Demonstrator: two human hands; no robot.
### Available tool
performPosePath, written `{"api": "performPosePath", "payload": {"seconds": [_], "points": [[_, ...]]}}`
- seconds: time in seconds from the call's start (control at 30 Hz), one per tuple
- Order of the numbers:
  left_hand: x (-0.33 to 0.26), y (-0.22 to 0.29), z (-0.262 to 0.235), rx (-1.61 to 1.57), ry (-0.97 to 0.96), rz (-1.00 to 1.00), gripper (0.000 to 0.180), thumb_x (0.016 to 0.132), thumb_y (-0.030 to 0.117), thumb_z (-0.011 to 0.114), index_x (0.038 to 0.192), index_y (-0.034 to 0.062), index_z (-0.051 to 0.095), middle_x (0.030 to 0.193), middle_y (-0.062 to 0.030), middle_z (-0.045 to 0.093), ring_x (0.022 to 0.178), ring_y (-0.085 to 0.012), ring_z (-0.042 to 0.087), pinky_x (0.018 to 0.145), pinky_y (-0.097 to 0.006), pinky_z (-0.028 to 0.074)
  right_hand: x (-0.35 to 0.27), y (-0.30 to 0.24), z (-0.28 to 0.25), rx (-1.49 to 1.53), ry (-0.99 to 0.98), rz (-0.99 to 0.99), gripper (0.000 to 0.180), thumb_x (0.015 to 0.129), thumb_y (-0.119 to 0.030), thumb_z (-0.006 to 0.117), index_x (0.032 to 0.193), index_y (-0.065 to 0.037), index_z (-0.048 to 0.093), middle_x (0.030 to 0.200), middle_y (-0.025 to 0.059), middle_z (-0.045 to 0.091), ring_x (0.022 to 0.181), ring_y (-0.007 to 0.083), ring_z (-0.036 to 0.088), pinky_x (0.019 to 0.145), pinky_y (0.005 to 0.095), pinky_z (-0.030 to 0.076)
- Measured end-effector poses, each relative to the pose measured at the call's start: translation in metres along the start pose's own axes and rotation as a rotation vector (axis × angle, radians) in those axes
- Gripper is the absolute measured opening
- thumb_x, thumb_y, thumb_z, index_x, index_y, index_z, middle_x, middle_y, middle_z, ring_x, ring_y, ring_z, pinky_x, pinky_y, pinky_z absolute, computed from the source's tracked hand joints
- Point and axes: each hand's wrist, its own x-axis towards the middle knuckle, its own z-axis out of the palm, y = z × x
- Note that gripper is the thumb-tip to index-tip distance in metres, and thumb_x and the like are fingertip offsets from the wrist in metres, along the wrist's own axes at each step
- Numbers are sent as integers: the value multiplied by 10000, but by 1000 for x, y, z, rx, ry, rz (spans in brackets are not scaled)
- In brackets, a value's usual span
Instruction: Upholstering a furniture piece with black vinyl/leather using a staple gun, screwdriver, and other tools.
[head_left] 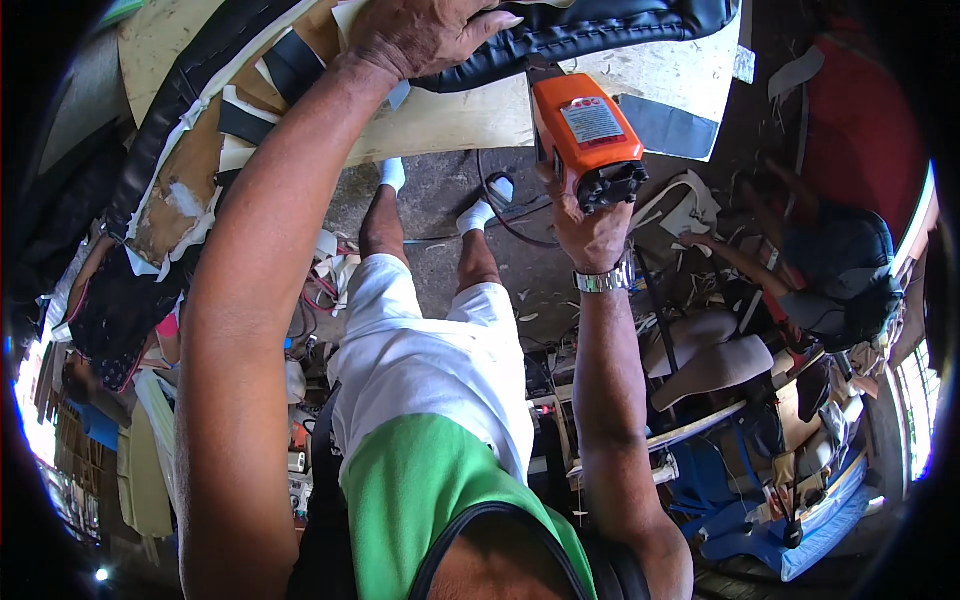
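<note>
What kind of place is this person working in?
Most likely an upholstery workshop. The left hand presses black vinyl covering onto a wooden panel, the right hand holds an orange power stapler, and fabric scraps litter the floor.

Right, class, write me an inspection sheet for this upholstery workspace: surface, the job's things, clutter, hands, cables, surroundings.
Surface: pale wooden panel, held up at the top of the view, its edge frayed with scraps.
Job's things: black padded cover wrapped over the panel edge; orange power tool with its nose up against it.
Clutter: fabric and foam offcuts scattered on the concrete floor.
Hands: left hand presses flat on the black cover; right hand, wearing a metal wristwatch, grips the tool.
Cables: a dark cord loops on the floor below the tool.
Surroundings: another person sits at right; blue items lie at lower right.
</note>
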Motion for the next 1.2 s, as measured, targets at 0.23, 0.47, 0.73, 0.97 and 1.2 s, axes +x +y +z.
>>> {"api": "performPosePath", "payload": {"seconds": [0.23,0.47,0.73,0.97,1.2], "points": [[-2,-1,2,35,-1,1,173,815,177,788,883,59,681,1356,-83,657,1364,-314,541,1193,-529,350,9,-8,0,4,-15,51,415,852,-235,844,1201,-68,696,1127,115,757,1051,279,731,875,405,575],[-1,1,-3,-6,25,-4,173,818,189,791,875,66,683,1354,-76,661,1356,-299,552,1196,-520,348,-9,-19,0,46,-45,60,429,854,-315,848,1182,-77,709,1106,109,763,1038,296,733,869,421,576],[-3,-4,2,6,61,26,173,842,207,777,868,67,681,1339,-79,669,1353,-298,554,1192,-508,354,2,-15,15,-146,82,-142,282,870,-326,805,1028,-104,731,883,96,768,817,291,760,689,371,606],[-1,-3,-2,5,29,-6,176,840,211,780,847,72,672,1321,-72,683,1339,-299,568,1191,-514,354,-16,-23,12,-11,-11,32,461,829,-292,859,1216,-97,704,1183,118,738,1108,301,703,942,414,547],[-3,-4,2,20,42,17,186,837,208,784,864,67,666,1318,-76,681,1336,-307,570,1184,-527,360,-9,-13,26,14,-9,-55,415,852,-294,840,1199,-105,715,1170,105,741,1104,292,706,938,418,550]]}}
